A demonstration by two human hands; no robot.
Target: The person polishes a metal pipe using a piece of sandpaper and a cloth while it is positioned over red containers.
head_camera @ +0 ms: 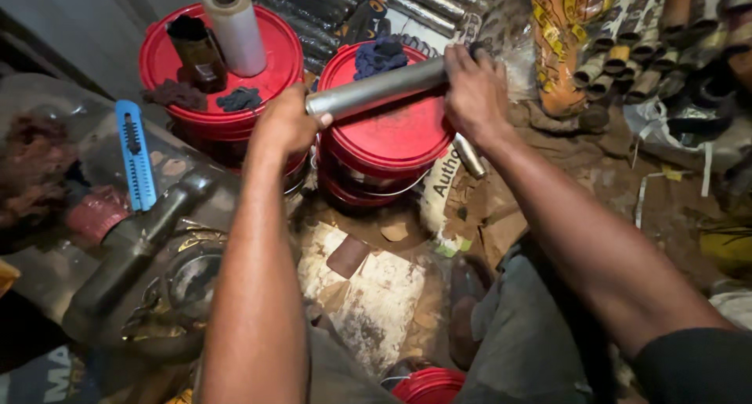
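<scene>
I hold a grey metal tube level above a red bucket lid. My left hand grips its near left end. My right hand wraps around its right end. A dark blue rag lies on that lid behind the tube. A second grey tube pokes out below my right wrist.
Another red bucket at the left carries a roll of clear film, a dark bottle and dark rags. A blue utility knife rests on clear plastic at left. Rolled tubes pile up at the back right. Torn cardboard covers the floor.
</scene>
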